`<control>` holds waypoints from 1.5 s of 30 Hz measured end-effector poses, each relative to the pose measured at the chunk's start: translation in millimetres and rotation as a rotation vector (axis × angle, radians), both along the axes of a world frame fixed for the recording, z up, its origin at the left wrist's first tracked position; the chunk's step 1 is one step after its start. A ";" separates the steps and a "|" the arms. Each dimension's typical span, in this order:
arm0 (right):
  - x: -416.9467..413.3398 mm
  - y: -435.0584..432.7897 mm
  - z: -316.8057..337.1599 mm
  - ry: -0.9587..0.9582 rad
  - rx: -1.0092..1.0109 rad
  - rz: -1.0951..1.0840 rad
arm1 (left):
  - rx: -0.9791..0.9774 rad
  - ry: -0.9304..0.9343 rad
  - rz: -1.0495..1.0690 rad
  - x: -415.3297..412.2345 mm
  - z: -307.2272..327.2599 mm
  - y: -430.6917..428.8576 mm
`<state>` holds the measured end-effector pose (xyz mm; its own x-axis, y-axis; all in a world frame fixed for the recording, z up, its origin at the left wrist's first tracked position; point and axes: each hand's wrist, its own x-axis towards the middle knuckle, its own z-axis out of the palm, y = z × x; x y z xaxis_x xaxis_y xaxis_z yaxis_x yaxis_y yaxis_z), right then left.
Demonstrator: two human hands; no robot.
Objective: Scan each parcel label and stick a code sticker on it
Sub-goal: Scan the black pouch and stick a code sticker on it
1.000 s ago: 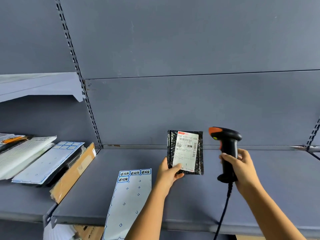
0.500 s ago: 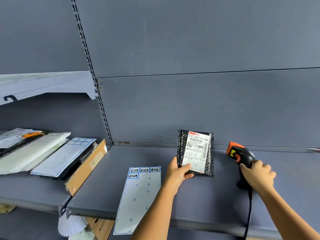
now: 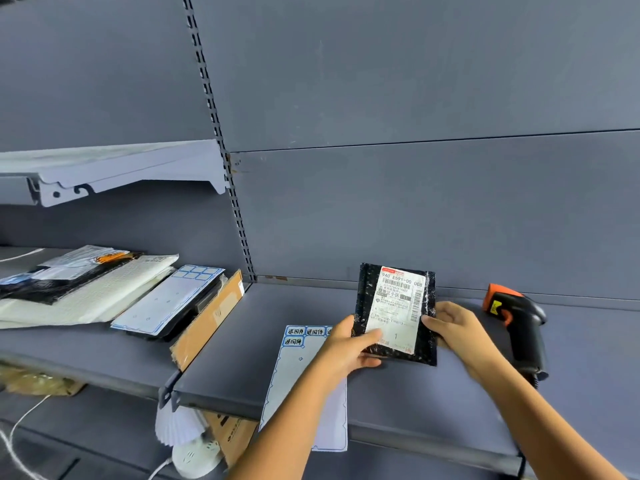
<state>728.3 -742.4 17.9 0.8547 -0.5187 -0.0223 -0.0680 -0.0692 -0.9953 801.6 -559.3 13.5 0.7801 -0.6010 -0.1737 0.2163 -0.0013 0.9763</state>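
Black plastic wraps the parcel [image 3: 364,299], which is held over the grey shelf [image 3: 277,306] toward its back edge, with the white label [image 3: 396,306] turned to the camera. The left grip [image 3: 346,351] is clamped on its lower left corner, thumb on the label. The right grip [image 3: 457,327] is closed on its right edge. The scanner [image 3: 519,320] is laid untouched near the back right. The sticker sheet [image 3: 301,368] overhangs the front edge, partly hidden by the left forearm. Stacked mailers [image 3: 86,289] are seen on the neighbouring shelf. The label's small print cannot be read.
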 end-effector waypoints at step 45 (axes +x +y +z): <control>118.8 123.4 -23.9 -0.095 -1.354 0.628 | 0.950 -1.019 0.286 48.9 -44.0 111.8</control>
<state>847.1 -619.0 -6.1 0.9110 0.3427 0.2295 0.3815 -0.9116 -0.1531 850.5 -447.6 -30.5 0.8799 -0.3786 0.2872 -0.4650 -0.8107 0.3559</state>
